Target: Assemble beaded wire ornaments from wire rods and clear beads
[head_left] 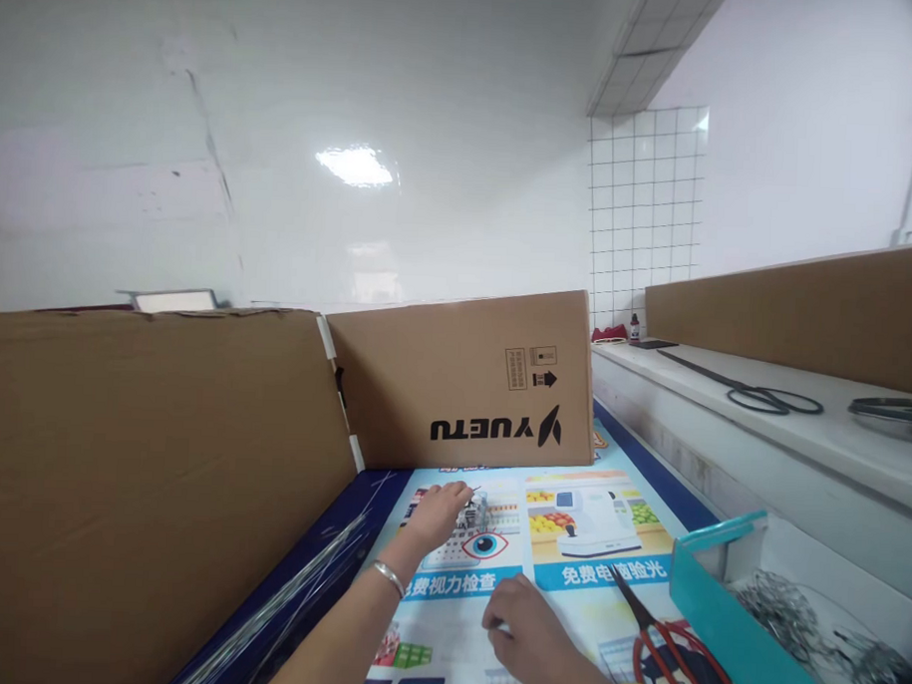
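Observation:
My left hand (441,513), a silver bangle on its wrist, reaches forward over the printed sheet. Its fingertips are drawn together at a small heap of thin metal wire pieces (474,510), and what they pinch is too small to make out. Nearer to me, my right hand (527,622) hovers low over the sheet with its fingers curled in; any thing inside them is hidden. Red-handled scissors (659,643) lie to the right of that hand, blades pointing away from me.
Cardboard panels (455,382) wall the far and left sides. Long thin wires (290,586) lie along the left edge. A teal-edged box (746,607) at right holds tangled wire pieces (780,608). Large dark scissors (760,393) rest on the white ledge (849,436).

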{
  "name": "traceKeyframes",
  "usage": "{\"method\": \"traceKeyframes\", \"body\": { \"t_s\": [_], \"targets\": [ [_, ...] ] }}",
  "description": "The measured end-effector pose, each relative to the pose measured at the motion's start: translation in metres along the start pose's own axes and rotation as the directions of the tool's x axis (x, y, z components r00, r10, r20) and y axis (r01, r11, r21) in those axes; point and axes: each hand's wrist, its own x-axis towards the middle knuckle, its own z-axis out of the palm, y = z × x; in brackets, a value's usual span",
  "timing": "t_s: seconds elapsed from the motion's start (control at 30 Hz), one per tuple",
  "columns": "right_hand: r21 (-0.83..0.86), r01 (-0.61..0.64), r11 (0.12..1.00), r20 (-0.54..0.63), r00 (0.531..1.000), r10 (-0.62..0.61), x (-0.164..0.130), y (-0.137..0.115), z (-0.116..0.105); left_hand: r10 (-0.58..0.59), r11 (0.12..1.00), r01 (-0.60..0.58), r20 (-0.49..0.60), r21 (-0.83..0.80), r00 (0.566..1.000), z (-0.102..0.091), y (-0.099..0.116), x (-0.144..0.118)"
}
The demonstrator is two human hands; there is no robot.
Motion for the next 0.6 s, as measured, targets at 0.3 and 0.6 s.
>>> {"method": "traceKeyframes", "body": {
  "t_s": [0.3, 0.6],
  "targets": [
    [-0.001, 0.016, 1.000, -0.009, 1.000, -0.016, -0.001, -0.002, 0.000, -0.028, 0.998, 0.028, -0.005, -0.052, 1.000, 0.002, -0.013, -0.015],
    [-0.028, 0.020, 0.999, -0.016, 1.000, -0.021, 0.000, 0.001, 0.002, -0.022, 0.984, 0.020, -0.007, -0.178, 1.000, -0.034, 0.004, -0.048]
  ]
}}
